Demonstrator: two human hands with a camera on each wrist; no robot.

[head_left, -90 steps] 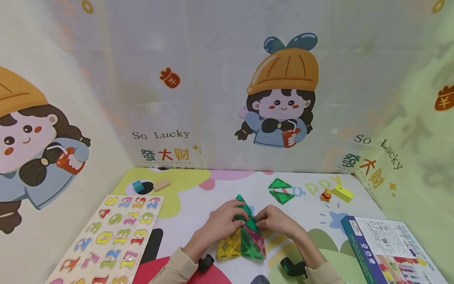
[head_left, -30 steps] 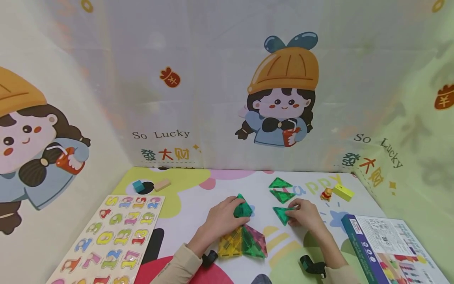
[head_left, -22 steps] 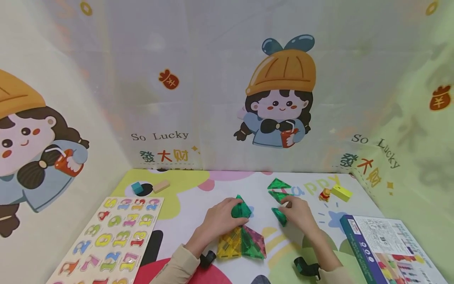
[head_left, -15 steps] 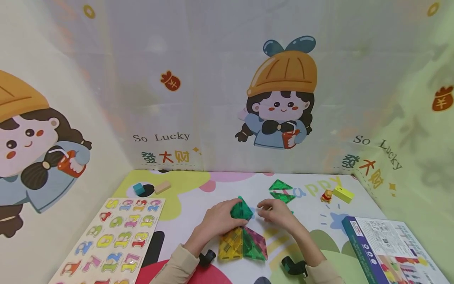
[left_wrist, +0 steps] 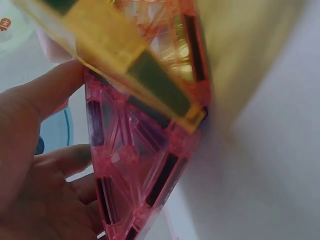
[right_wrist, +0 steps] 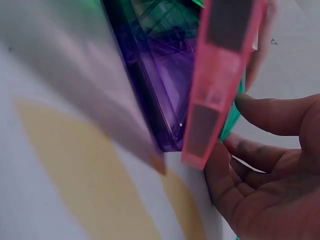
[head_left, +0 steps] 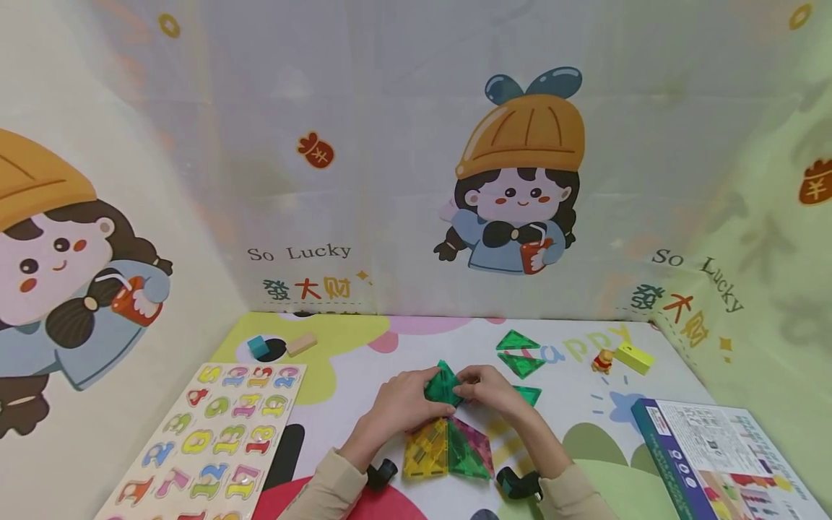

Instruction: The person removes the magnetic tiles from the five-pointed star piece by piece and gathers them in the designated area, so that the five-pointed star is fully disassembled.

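Observation:
Translucent magnetic tiles form a small peaked build in mid-table: a yellow tile [head_left: 425,451] at front left, a green triangular tile [head_left: 466,455] beside it, a pink tile [head_left: 479,442] on the right and an upright green tile [head_left: 442,383] behind. My left hand [head_left: 406,399] grips the rear part from the left; its wrist view shows a pink triangular tile [left_wrist: 125,155] by thumb and fingers. On the right, my right hand [head_left: 490,390] pinches the edge of a green tile [right_wrist: 231,117], next to a pink tile [right_wrist: 217,80]. Fingers partly hide the joints.
Two green triangular tiles [head_left: 520,363] lie behind the hands, another green tile [head_left: 529,395] beside the right hand. A number puzzle board [head_left: 214,440] lies left, a box [head_left: 721,455] right. Farther back are a bear figure [head_left: 602,361], a yellow block [head_left: 633,358] and a teal block [head_left: 258,347].
My right hand moved a green triangular tile off the build to the right, let it go on the table, then came back left to the build. My left hand kept its hold.

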